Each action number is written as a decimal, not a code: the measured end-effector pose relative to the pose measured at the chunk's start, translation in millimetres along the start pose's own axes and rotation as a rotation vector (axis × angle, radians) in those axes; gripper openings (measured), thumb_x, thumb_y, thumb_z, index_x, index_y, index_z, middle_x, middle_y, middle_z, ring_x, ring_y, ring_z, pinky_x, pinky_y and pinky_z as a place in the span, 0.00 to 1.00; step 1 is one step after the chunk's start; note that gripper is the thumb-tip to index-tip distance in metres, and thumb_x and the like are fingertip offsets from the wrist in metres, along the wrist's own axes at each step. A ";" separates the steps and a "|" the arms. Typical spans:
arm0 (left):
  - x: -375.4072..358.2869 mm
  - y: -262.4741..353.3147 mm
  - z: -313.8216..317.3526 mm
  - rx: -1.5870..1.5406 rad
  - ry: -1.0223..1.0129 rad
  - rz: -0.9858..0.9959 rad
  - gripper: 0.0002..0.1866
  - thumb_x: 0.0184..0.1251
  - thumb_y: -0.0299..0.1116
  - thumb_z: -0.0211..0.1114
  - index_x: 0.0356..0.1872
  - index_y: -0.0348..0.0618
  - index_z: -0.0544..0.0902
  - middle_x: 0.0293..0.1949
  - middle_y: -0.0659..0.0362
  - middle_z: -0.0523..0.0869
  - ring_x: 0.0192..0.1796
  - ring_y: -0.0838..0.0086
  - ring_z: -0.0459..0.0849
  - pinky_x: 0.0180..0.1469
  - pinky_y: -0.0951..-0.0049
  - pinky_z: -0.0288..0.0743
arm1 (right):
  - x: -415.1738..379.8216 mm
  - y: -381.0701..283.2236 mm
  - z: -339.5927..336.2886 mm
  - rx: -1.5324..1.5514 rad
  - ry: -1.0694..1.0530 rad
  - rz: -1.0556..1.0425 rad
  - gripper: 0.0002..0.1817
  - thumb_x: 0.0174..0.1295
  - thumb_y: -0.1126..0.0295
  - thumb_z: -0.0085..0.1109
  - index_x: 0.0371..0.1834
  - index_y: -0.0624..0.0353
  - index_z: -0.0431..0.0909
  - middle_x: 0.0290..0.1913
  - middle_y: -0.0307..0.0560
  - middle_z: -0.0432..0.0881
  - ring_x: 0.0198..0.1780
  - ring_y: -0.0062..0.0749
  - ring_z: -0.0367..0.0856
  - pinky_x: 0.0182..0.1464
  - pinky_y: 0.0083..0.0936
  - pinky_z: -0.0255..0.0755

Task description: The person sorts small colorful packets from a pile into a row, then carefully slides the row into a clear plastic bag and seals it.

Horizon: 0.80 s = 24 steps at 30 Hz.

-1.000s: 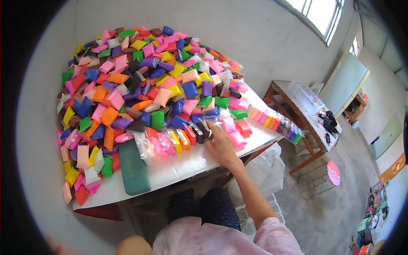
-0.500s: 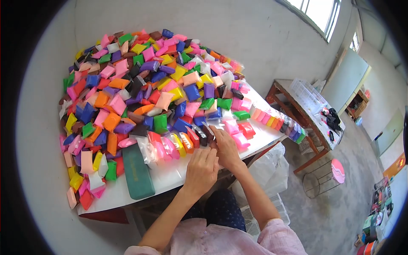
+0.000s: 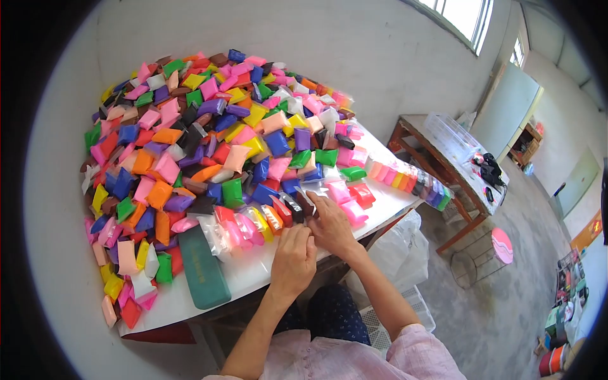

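Note:
A row of small coloured packets, pink, yellow, orange, red and black, lies in a clear plastic bag (image 3: 212, 235) near the table's front edge. My right hand (image 3: 332, 227) is closed on a brown packet (image 3: 306, 204) at the right end of this row, beside the black packet (image 3: 292, 208). Just below, my left hand (image 3: 294, 258) has its fingers curled together against the row's near side; its fingertips and whatever they pinch are hidden. Left of the row lies a dark green case (image 3: 203, 269).
A large heap of coloured packets (image 3: 190, 145) covers the white table (image 3: 247, 275). Another packed row (image 3: 408, 180) lies at its right end. Beyond stand a wooden side table (image 3: 437, 142) with a clear bin and a pink-topped stool (image 3: 501, 246). A white plastic bag (image 3: 402, 250) hangs near my right arm.
The view has shifted slightly. Both hands stay at the right end of the row, and my right hand has pressed lower over the brown packet, closer to the black one.

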State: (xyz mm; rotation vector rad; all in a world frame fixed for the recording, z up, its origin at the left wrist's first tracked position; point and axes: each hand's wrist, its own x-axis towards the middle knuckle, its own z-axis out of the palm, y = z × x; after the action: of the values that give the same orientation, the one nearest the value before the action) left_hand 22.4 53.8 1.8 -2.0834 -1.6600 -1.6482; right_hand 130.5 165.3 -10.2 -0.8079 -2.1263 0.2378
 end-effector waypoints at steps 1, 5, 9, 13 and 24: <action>0.1 0.1 -0.3 -0.007 0.003 0.003 0.07 0.68 0.24 0.58 0.43 0.33 0.78 0.44 0.45 0.82 0.48 0.48 0.78 0.54 0.54 0.71 | -0.1 0.1 -0.1 0.008 -0.005 0.012 0.30 0.58 0.74 0.64 0.66 0.62 0.70 0.46 0.56 0.80 0.42 0.46 0.82 0.45 0.40 0.75; 0.4 -0.6 -1.4 -0.023 0.018 0.021 0.06 0.68 0.24 0.58 0.42 0.33 0.79 0.43 0.45 0.82 0.47 0.48 0.79 0.53 0.54 0.71 | 0.0 0.4 0.0 0.016 -0.025 0.036 0.30 0.57 0.75 0.63 0.66 0.64 0.69 0.48 0.57 0.80 0.44 0.46 0.81 0.47 0.39 0.75; 0.3 -1.0 -3.3 -0.028 0.008 0.022 0.06 0.67 0.24 0.58 0.41 0.33 0.79 0.42 0.45 0.83 0.46 0.48 0.79 0.53 0.54 0.71 | -1.2 -3.3 -5.1 0.054 -0.073 0.084 0.32 0.57 0.76 0.61 0.67 0.65 0.67 0.52 0.59 0.79 0.49 0.51 0.80 0.51 0.41 0.75; -0.8 -1.6 -2.8 -0.029 -0.011 0.010 0.05 0.66 0.23 0.58 0.40 0.33 0.79 0.42 0.46 0.83 0.47 0.49 0.79 0.53 0.55 0.72 | -7.5 -5.0 -10.1 0.136 -0.049 0.108 0.33 0.55 0.78 0.60 0.68 0.66 0.66 0.52 0.57 0.79 0.45 0.44 0.82 0.50 0.38 0.76; 0.0 0.1 -2.6 0.018 -0.021 0.030 0.05 0.64 0.22 0.59 0.39 0.32 0.80 0.41 0.45 0.83 0.46 0.47 0.80 0.51 0.54 0.73 | -21.6 -12.0 -7.9 0.145 0.153 0.096 0.29 0.54 0.81 0.59 0.63 0.70 0.70 0.48 0.59 0.79 0.40 0.43 0.82 0.48 0.37 0.77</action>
State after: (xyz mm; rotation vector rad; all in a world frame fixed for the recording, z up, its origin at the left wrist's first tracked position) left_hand 20.6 52.2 3.0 -2.1140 -1.6348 -1.6024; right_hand 140.6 141.7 -13.8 -0.8170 -1.9062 0.3645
